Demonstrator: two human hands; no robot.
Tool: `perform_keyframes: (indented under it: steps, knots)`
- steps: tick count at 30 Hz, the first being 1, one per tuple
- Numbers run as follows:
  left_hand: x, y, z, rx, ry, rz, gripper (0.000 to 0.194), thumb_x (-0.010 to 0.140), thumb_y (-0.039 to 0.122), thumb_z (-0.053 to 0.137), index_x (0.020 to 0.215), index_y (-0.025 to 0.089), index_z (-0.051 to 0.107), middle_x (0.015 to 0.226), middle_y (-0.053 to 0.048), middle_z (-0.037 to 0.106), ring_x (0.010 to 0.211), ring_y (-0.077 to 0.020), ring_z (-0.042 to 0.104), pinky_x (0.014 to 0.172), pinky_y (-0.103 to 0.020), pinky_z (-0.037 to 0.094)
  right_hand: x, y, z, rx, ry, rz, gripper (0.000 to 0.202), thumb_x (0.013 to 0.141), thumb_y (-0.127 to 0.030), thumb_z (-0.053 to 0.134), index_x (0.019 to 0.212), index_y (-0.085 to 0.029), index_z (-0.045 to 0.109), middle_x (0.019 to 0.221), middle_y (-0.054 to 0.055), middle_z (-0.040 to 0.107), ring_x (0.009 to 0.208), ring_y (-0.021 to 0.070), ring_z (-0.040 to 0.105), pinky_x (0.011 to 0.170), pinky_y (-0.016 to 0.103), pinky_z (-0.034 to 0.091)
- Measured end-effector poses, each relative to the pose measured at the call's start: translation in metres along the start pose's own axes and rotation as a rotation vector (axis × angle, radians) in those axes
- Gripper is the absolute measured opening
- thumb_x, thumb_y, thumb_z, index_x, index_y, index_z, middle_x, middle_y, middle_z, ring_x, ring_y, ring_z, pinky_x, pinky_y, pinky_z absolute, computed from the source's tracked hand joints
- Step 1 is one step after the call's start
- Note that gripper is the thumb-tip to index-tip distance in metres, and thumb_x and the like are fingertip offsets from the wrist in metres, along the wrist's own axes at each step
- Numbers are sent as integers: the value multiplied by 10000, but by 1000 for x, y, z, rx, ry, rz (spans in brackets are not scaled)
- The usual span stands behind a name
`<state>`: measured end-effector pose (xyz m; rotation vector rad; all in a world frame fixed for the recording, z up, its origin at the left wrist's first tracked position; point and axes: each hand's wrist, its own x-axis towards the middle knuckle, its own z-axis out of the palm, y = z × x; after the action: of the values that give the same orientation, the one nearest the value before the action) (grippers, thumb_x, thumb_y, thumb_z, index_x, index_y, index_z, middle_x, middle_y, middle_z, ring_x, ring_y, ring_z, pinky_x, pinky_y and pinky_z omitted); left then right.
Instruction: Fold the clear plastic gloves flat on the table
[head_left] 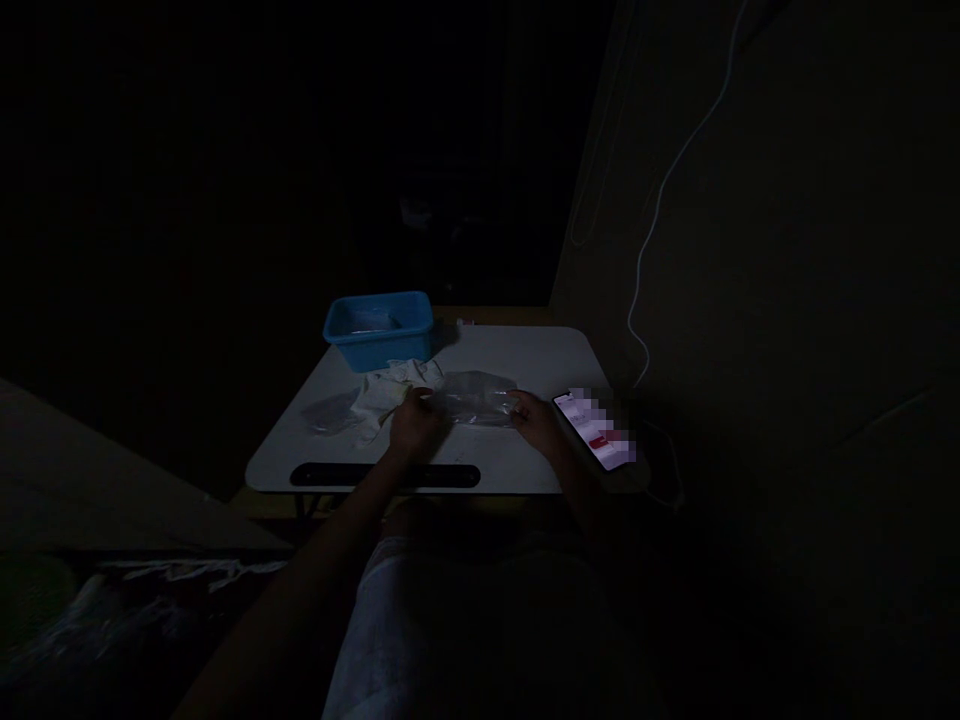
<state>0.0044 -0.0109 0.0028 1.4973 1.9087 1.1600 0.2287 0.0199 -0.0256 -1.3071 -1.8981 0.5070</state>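
Observation:
A clear plastic bag (476, 397) stretches between my two hands above the white folding table (525, 350). My left hand (415, 424) is closed at the bag's left end, with its fingertips partly in shadow. At the other end, my right hand (531, 417) pinches the bag's edge between thumb and fingers. A crumpled white cloth (379, 398) lies just left of my left hand. Further left, another clear plastic piece (328, 412) rests on the tabletop.
A blue plastic basin (382, 345) with something pale inside stands at the table's back left. A lit phone (596, 430) lies at the right edge, near a white cable (652, 230) hanging along the wall. A black slot strip (385, 475) runs along the front edge. The room is very dark.

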Motion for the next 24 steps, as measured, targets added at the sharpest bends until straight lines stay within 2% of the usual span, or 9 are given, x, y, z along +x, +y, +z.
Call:
perform_keyframes:
  steps: [3,6,10,13,15,18,24]
  knots:
    - [-4,4,-8,307,53,164,387,695,260,565,1070,166,539,985,-102,585,894,-241,568,719,-329,435,0,2,1,-11,-1,-8,397,692,-137,482,1071,-187,592,700,-16,615,634,117,540,662,234,441]
    - [-9,9,-9,495,14,359,324,739,243,489,1034,141,575,1041,-142,570,1004,-277,519,812,-376,418,0,2,1,-18,-9,-8,395,696,-144,484,1073,-198,592,689,-24,614,638,116,543,663,231,441]
    - [-14,15,0,563,-175,620,341,728,209,490,1056,165,572,1089,-122,583,1063,-267,490,927,-426,361,0,-1,-1,-28,-17,1,398,691,-146,497,1071,-210,594,675,-32,610,626,114,540,655,229,442]
    - [-15,13,5,549,-305,725,359,746,173,447,1086,168,561,1129,-118,577,1087,-242,487,956,-415,351,0,-2,-1,-12,-9,3,387,696,-155,508,1069,-203,596,682,-26,609,631,115,542,650,228,443]
    - [-15,9,6,533,-330,730,385,734,154,450,1104,161,555,1139,-124,572,1103,-237,481,971,-400,348,0,-2,-1,-6,3,2,375,700,-157,509,1062,-202,598,692,-21,612,639,116,544,654,230,444]
    - [-16,2,2,492,-307,663,422,715,135,462,1128,163,543,1165,-124,557,1104,-234,483,958,-369,371,0,-1,-2,10,20,5,359,718,-169,495,1060,-210,597,709,-20,617,651,117,547,665,234,446]
    - [-16,2,-2,438,-178,461,260,748,181,477,971,168,609,985,-116,619,954,-240,557,866,-354,422,0,4,-3,83,33,49,348,747,-196,468,1074,-210,585,745,-9,630,686,130,569,672,249,461]
